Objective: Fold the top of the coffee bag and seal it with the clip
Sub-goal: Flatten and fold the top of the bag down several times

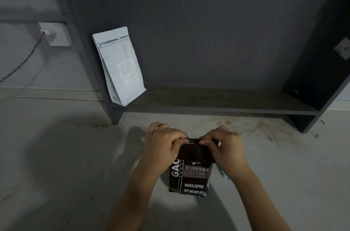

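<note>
A dark brown coffee bag (191, 176) with white print stands on the pale floor in front of me. My left hand (162, 143) pinches the left end of the bag's top edge. My right hand (225, 147) pinches the right end, thumb in front. The top strip looks bent over between the two hands. A light blue object (224, 174) peeks out from under my right wrist, beside the bag; I cannot tell whether it is the clip.
A white pouch (121, 66) leans upright at the left end of a low dark shelf (217, 106). A wall socket (56, 34) with a cable sits at the left. Brown stains mark the floor (255, 126) before the shelf.
</note>
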The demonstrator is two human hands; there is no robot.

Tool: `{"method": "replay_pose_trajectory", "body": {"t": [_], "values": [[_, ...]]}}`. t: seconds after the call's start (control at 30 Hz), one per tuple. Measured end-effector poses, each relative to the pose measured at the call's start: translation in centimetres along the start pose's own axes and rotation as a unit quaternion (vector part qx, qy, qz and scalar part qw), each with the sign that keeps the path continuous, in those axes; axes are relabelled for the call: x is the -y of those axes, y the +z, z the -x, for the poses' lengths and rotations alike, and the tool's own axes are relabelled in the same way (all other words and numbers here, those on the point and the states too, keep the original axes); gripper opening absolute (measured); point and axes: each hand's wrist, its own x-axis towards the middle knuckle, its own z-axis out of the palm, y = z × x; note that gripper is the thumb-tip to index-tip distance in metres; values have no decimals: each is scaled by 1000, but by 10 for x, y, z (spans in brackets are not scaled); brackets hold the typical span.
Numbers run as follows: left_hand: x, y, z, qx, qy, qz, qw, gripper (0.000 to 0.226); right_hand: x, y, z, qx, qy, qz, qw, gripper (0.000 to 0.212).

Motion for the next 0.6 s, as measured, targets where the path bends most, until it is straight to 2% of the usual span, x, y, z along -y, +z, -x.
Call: {"method": "replay_pose_trajectory", "body": {"t": [0.13,0.27,0.33,0.4,0.43,0.5,0.57,0.6], "values": [[9,1,3,4,-10,-24,1000,18,-5,-7,-1,14,84,-69,994,26],[11,4,3,8,-27,-8,1000,18,-13,-14,2,18,108,-87,990,20],[9,6,3,9,-33,29,999,18,-16,-12,4,-1,120,-105,987,16],[6,5,5,7,-55,129,990,9,-18,-9,6,-19,126,-108,986,18],[4,5,7,9,-81,203,976,8,-19,-8,6,-22,123,-108,986,20],[3,7,12,31,-163,340,926,31,-19,-7,6,-15,114,-108,988,22],[3,15,16,64,-237,415,876,44,-19,-8,6,-5,108,-113,988,21],[3,20,17,81,-265,427,861,41,-19,-8,6,0,108,-119,987,19]]}}
